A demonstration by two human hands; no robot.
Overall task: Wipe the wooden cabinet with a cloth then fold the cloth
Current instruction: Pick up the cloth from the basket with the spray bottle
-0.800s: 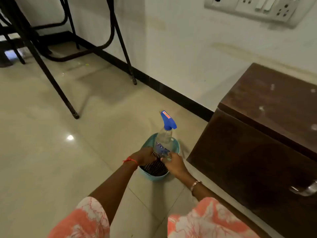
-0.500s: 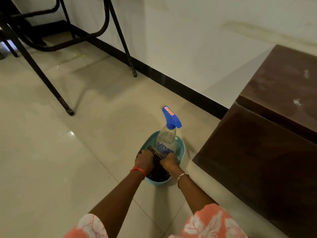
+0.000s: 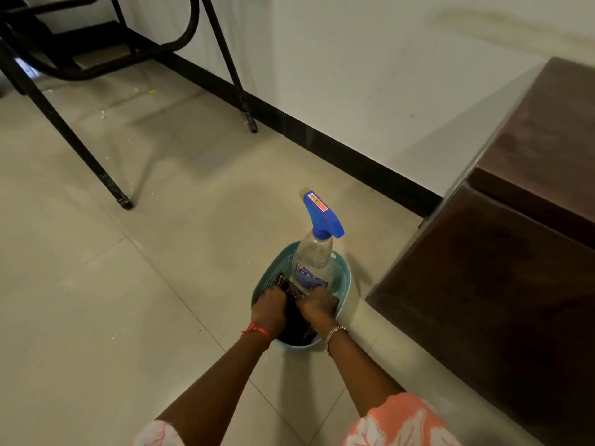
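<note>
A dark checked cloth [image 3: 294,320] lies in a small teal basket [image 3: 343,278] on the tiled floor. My left hand [image 3: 269,309] and my right hand [image 3: 318,305] both reach into the basket and close on the cloth, side by side. A clear spray bottle [image 3: 314,265] with a blue trigger head stands upright at the far side of the basket, just beyond my fingers. The dark wooden cabinet [image 3: 502,300] stands to the right of the basket against the white wall.
Black metal furniture legs [image 3: 80,149] stand on the floor at the upper left. A black skirting strip [image 3: 338,146] runs along the foot of the wall. Pale tiled floor [image 3: 112,300] spreads to the left of the basket.
Both hands have sunk deeper into the basket and drawn together on the cloth. The view has tilted down and closer, so the cabinet sits further right.
</note>
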